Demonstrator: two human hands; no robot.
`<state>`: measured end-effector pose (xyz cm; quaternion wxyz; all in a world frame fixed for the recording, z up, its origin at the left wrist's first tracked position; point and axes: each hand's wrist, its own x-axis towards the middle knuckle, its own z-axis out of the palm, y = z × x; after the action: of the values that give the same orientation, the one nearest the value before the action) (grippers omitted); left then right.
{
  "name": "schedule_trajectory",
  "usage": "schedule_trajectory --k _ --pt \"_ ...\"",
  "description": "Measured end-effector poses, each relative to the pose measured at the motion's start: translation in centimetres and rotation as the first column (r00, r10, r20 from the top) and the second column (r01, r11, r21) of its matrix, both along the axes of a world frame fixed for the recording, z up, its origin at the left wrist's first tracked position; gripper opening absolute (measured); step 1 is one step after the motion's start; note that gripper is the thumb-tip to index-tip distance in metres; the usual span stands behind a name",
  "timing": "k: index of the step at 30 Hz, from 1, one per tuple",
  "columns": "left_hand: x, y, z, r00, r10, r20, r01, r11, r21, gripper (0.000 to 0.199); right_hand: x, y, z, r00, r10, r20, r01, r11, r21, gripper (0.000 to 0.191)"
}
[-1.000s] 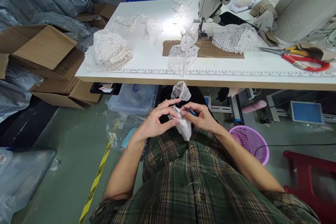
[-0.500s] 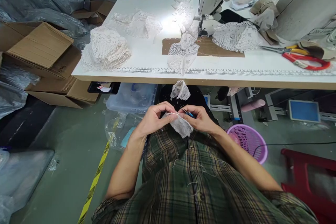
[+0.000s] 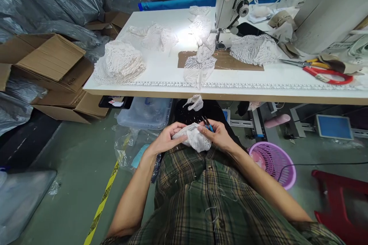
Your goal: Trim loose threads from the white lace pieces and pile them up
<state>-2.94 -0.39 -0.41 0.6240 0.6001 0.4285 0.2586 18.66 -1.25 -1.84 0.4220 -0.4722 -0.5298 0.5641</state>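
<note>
Above my lap, a white lace piece [image 3: 197, 139] is stretched between both hands. My left hand [image 3: 166, 139] pinches its left side, thumb on top. At its upper right edge, my right hand [image 3: 220, 136] has thumb and fingers closed on the fabric. Small blue-handled thread snips [image 3: 209, 125] rest in that same hand, their dark tips pointing up and away from me. Just beyond the hands, a smaller scrap of white lace [image 3: 194, 102] is near the table edge, over the dark cloth on my lap.
A sewing machine [image 3: 230, 7] stands on the white table [image 3: 161, 72]. Piled lace [image 3: 119, 63] lies at left, more lace [image 3: 254, 49] by the needle. Red-handled scissors [image 3: 327, 74] lie at right. Below are a purple basket [image 3: 280, 164], a red stool [image 3: 339, 199] and cardboard boxes [image 3: 48, 61].
The lace piece has been spread wider and turned between my hands. The snips now point more upright in my right hand. The lace scrap beyond has changed shape. The view has tilted slightly up.
</note>
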Motion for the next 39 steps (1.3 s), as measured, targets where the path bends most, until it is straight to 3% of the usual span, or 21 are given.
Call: schedule_trajectory --k 2,4,7,14,16,19,22,23,25,28,31,34,39 --pt "-0.8 0.3 -0.6 0.997 0.054 -0.057 -0.051 0.997 0.051 0.042 0.2 0.4 -0.9 0.995 -0.029 0.093 0.025 0.998 0.049 0.036" --pt "-1.2 0.9 -1.0 0.973 0.148 -0.174 -0.114 0.975 0.193 0.044 0.6 0.7 -1.3 0.972 -0.09 0.216 0.058 0.987 0.149 0.032" --pt "-0.8 1.8 -0.8 0.915 0.282 -0.289 -0.138 0.891 0.433 0.038 1.1 1.0 -0.7 0.94 -0.187 0.284 0.114 0.961 0.252 0.029" --pt "4.5 3.0 0.8 0.892 0.415 -0.179 -0.204 0.724 0.659 0.022 0.5 2.6 2.6 0.95 -0.267 0.164 0.202 0.921 0.333 0.03" --pt "5.8 2.9 1.1 0.873 0.441 -0.208 -0.163 0.667 0.727 0.012 -0.1 3.3 3.2 0.932 -0.319 0.171 0.245 0.904 0.35 0.032" --pt "6.2 2.4 1.8 0.875 0.434 -0.212 -0.096 0.586 0.804 0.011 -0.7 3.8 3.9 0.904 -0.372 0.21 0.279 0.886 0.37 0.026" --pt "5.0 2.2 2.7 0.883 0.461 -0.092 -0.198 0.542 0.817 0.022 -0.7 3.2 4.5 0.935 -0.288 0.206 0.194 0.903 0.383 0.018" --pt "4.4 2.3 3.1 0.891 0.45 -0.057 -0.231 0.559 0.797 0.029 -0.6 2.7 4.6 0.953 -0.233 0.194 0.144 0.911 0.387 0.016" --pt "3.4 2.4 3.5 0.936 0.35 -0.02 -0.23 0.656 0.719 0.041 -0.4 1.4 4.9 0.98 -0.114 0.163 0.042 0.92 0.389 0.013" --pt "2.5 2.2 3.7 0.995 0.066 0.078 -0.097 0.85 0.518 0.05 -0.2 -0.9 5.0 0.991 0.053 0.123 -0.095 0.926 0.366 0.012" --pt "2.5 1.1 3.5 0.97 -0.09 0.226 0.028 0.964 0.264 0.044 0.1 -2.5 5.0 0.981 0.157 0.111 -0.187 0.921 0.342 0.011" --pt "2.6 -0.2 3.5 0.952 0.0 0.305 -0.016 0.999 0.052 0.036 0.7 -3.0 5.0 0.973 0.187 0.132 -0.22 0.925 0.31 0.012" --pt "2.3 -1.2 3.8 0.946 0.275 0.174 -0.262 0.96 -0.093 0.029 1.3 -1.7 4.4 0.96 0.185 0.209 -0.223 0.959 0.175 0.029"
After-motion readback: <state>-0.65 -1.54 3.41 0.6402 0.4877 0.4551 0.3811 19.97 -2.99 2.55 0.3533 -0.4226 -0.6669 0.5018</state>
